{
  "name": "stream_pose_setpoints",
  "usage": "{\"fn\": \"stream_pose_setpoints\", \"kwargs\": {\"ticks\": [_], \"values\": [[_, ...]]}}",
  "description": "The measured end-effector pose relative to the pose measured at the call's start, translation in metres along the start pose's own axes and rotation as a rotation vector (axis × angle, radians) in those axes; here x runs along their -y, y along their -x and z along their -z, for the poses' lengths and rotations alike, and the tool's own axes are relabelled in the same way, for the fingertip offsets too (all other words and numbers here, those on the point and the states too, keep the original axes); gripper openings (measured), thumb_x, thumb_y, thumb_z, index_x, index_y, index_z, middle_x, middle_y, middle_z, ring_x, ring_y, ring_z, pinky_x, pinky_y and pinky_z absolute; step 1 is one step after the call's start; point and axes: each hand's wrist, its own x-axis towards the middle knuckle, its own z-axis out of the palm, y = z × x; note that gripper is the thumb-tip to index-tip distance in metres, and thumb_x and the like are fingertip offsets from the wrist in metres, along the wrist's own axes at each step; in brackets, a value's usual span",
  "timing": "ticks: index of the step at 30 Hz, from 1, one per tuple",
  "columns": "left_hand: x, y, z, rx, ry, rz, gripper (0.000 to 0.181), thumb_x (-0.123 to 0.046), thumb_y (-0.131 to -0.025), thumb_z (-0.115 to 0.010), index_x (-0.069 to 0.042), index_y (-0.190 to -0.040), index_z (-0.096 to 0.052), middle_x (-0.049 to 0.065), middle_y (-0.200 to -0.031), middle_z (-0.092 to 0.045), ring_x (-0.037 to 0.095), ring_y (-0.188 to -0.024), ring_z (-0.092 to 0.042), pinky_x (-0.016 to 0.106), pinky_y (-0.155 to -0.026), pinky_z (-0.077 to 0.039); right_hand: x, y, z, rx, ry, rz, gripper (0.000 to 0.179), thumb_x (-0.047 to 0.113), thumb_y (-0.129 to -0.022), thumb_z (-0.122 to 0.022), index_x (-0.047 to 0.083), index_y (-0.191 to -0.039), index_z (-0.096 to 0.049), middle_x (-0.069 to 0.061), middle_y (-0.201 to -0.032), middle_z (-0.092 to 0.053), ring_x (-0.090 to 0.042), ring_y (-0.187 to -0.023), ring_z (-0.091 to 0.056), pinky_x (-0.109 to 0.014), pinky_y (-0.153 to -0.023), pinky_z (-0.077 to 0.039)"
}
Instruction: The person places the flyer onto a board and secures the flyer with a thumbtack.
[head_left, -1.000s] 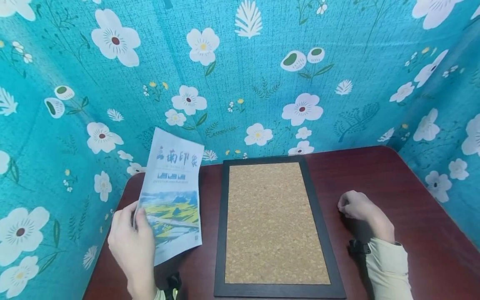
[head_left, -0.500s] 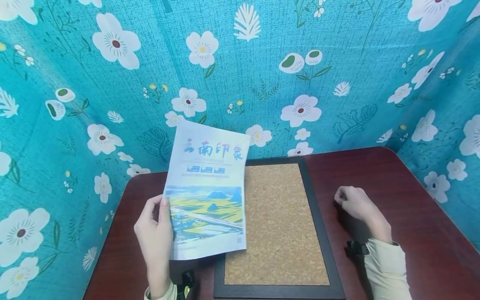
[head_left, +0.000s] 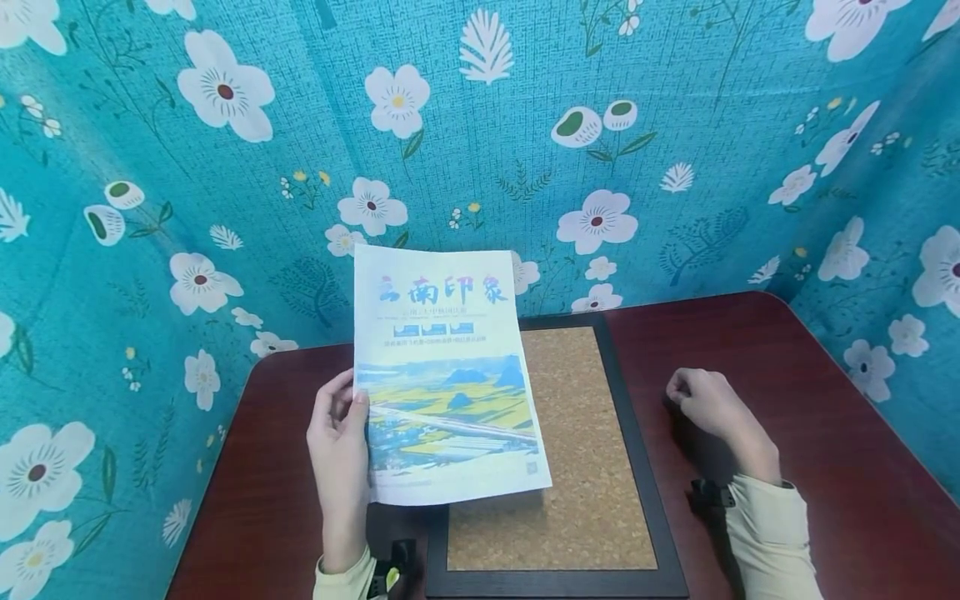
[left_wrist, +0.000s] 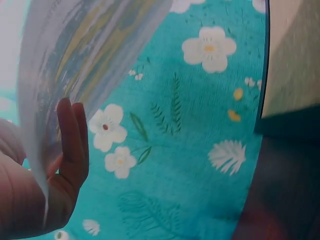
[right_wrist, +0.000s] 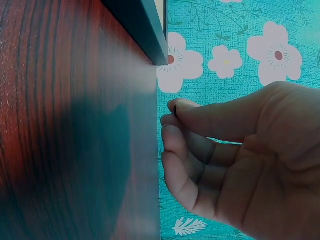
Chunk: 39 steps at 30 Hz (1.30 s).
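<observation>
My left hand (head_left: 341, 450) holds a printed poster (head_left: 450, 400) by its left edge, thumb in front and fingers behind. The poster carries large Chinese characters and a blue-yellow landscape; its lower edge curves. Raised over the table, it overlaps the left part of a cork board (head_left: 592, 467) in a black frame. In the left wrist view the poster (left_wrist: 90, 45) bends past the fingers. To the board's right, my right hand (head_left: 708, 408) stays low with curled fingers. Its thumb tip meets the index finger (right_wrist: 175, 106), where a dark speck shows; I cannot tell whether that is a held thing.
The dark red wooden table (head_left: 825, 467) extends on both sides of the board. A teal flowered cloth (head_left: 480, 150) rises behind the table and along both sides. Each wrist bears a small black camera mount, the right one (head_left: 712, 493) near the tabletop.
My left hand has carried the poster rightward from beside the board to over it, turning its printed face more toward the head camera. The right hand has barely moved.
</observation>
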Motion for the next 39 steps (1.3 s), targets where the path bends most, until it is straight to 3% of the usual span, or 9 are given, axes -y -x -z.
{"fn": "stream_pose_setpoints", "kwargs": {"ticks": [8,18,32,35,39], "values": [[0.012,-0.004,-0.013,0.018,0.242,0.070,0.034,-0.005,-0.105,-0.059,-0.001,-0.138,-0.059,0.007,-0.110,-0.068,0.017,-0.092,-0.068,0.022,-0.076,-0.057,0.000,-0.002,0.000,0.013,0.009,0.000,0.009,-0.006,-0.098,-0.057,-0.003,-0.090,-0.061,-0.007,-0.078,-0.054,-0.022,-0.069,-0.048,-0.036,-0.060,-0.040],[0.016,0.002,-0.036,0.099,0.376,0.188,0.028,-0.002,-0.105,-0.055,0.000,-0.133,-0.057,0.009,-0.115,-0.068,0.019,-0.096,-0.068,0.026,-0.078,-0.057,-0.002,-0.003,-0.002,-0.005,0.000,0.032,0.011,-0.008,-0.097,-0.056,-0.003,-0.088,-0.061,-0.007,-0.077,-0.054,-0.021,-0.067,-0.048,-0.036,-0.060,-0.039],[0.029,0.013,-0.062,0.176,0.351,0.226,0.027,-0.005,-0.107,-0.052,0.001,-0.133,-0.052,0.015,-0.118,-0.064,0.020,-0.096,-0.065,0.026,-0.079,-0.053,0.001,-0.003,-0.005,-0.044,0.009,0.041,0.012,-0.009,-0.095,-0.056,-0.002,-0.086,-0.060,-0.007,-0.076,-0.055,-0.021,-0.067,-0.050,-0.036,-0.059,-0.040],[0.032,0.016,-0.069,0.210,0.294,0.231,0.027,-0.005,-0.107,-0.051,0.001,-0.133,-0.052,0.017,-0.118,-0.062,0.020,-0.097,-0.062,0.025,-0.079,-0.051,0.001,-0.004,-0.005,-0.053,0.022,0.047,0.012,-0.008,-0.094,-0.057,-0.001,-0.085,-0.060,-0.006,-0.075,-0.055,-0.021,-0.068,-0.050,-0.035,-0.060,-0.040],[0.038,0.018,-0.077,0.297,0.146,0.251,0.031,-0.003,-0.106,-0.051,0.000,-0.136,-0.050,0.018,-0.122,-0.059,0.023,-0.099,-0.062,0.027,-0.079,-0.049,0.001,-0.003,-0.004,-0.046,0.017,0.033,0.012,-0.007,-0.095,-0.058,-0.001,-0.086,-0.060,-0.007,-0.075,-0.056,-0.022,-0.068,-0.051,-0.036,-0.059,-0.041]]}}
